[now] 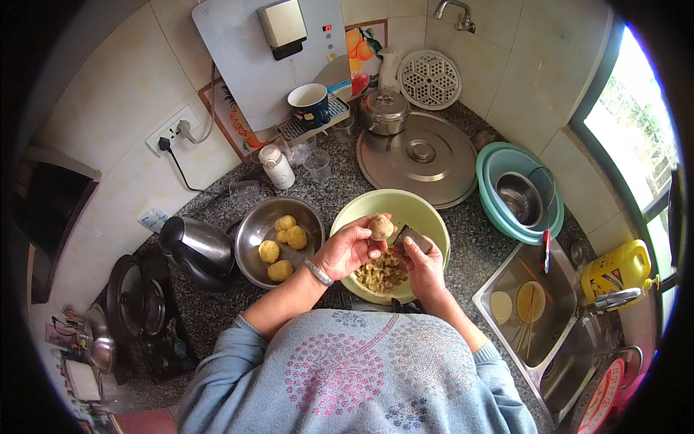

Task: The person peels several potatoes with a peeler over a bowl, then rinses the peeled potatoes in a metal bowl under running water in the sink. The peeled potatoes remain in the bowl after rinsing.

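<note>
My left hand (352,244), with a silver bracelet at the wrist, holds a brownish, unpeeled-looking potato (381,228) in its fingertips. Gripped between the thumb and fingers of my right hand (425,268) is a dark, flat, rectangular tool (412,238), perhaps a blade; the hand hides part of it. Both hands are over a pale green plastic basin (358,206), which contains a heap of peelings (382,274). To its left stands a stainless steel bowl (246,233) with several yellow peeled potatoes (269,251) in it.
An electric kettle (198,249) stands left of the steel bowl. Behind the basin lie a large metal lid (379,157) and a white bottle (276,167). Nested turquoise basins (485,206) stand at the right, beyond the steel sink (496,287). A yellow jug (615,271) is beside the faucet.
</note>
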{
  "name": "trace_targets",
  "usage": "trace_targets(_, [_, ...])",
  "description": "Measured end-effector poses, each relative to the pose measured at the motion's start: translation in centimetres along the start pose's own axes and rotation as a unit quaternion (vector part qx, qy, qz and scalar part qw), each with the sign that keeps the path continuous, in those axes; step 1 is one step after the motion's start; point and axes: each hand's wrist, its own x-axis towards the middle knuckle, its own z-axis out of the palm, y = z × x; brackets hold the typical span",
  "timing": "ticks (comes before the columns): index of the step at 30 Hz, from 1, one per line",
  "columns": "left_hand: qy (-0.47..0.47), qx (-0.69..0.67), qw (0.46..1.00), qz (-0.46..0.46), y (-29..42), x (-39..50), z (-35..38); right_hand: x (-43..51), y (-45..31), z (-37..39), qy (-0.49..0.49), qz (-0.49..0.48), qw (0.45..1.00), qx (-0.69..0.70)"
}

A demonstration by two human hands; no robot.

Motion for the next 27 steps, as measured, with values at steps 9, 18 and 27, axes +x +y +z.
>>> trace_targets(9, [0.054,0.075,0.995,0.039,-0.9,-1.4,0.1,-0.7,-0.6,0.8,-0.056,0.022,0.998,0.006])
trace_targets(18, [0.076,0.114,0.989,0.057,-1.2,-1.7,0.3,-1.2,-0.2,1.5,-0.091,0.039,0.993,-0.062])
trace_targets(27, [0.156,0.194,0.967,0.058,-1.1,-1.8,0.5,-1.0,-0.3,1.7,-0.091,0.041,0.983,-0.157])
